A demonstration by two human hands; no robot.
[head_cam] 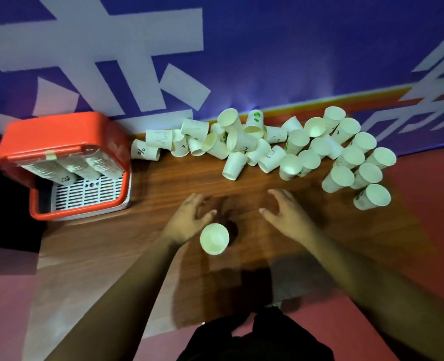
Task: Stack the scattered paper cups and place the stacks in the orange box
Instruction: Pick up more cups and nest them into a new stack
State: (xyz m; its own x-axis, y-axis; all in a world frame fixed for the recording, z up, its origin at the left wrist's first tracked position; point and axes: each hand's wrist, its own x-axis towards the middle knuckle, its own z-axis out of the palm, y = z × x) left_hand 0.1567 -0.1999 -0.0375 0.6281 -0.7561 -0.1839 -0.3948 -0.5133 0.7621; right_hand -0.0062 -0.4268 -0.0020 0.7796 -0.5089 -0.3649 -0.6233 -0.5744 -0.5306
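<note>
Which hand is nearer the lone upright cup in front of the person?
Left. The left hand is just beside the lone cup, on its left; the right hand is apart, off to its right.

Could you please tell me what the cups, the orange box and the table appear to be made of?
Cups: paper, matte white, with small green and black prints on the sides. Box: likely moulded plastic, smooth with a slight sheen and rounded corners; the white slotted grid inside looks plastic too. Table: smooth brown wood grain; whether it is solid wood or laminate cannot be told.
</note>
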